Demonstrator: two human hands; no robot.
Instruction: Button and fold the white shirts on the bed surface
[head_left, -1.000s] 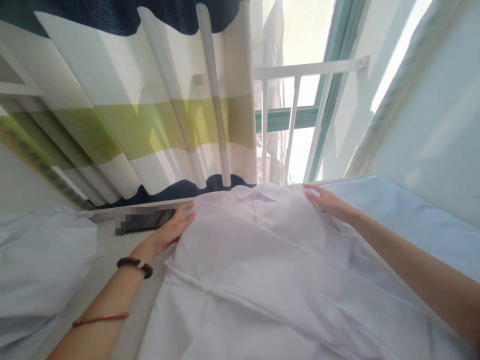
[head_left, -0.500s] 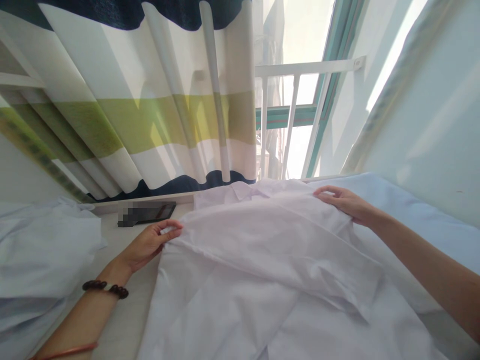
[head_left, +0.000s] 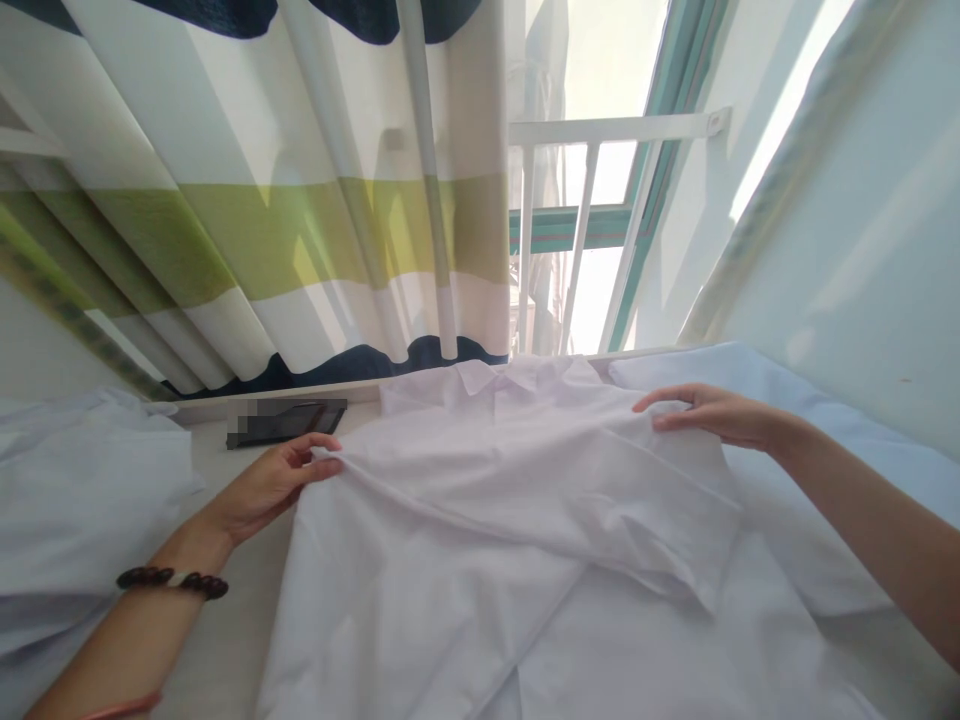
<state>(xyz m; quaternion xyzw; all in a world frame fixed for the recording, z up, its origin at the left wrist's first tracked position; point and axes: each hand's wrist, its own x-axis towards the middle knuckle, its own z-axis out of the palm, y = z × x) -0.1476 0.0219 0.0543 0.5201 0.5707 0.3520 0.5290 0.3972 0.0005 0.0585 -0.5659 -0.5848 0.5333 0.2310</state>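
Curtain (head_left: pixel 315 240): hangs in folds, striped navy, white and green.
Railing (head_left: pixel 600 130): runs white before the teal-framed window (head_left: pixel 611 60).
Phone (head_left: pixel 300 420): lies flat, dark, near the curtain.

Arms (head_left: pixel 862 510) stretched forward, the left hand (head_left: pixel 270 482) and right hand (head_left: pixel 720 415) form pinching grips well apart.

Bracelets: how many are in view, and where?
2, both on the left forearm: a dark beaded bracelet and, lower in the picture, a reddish band, partly out of frame.
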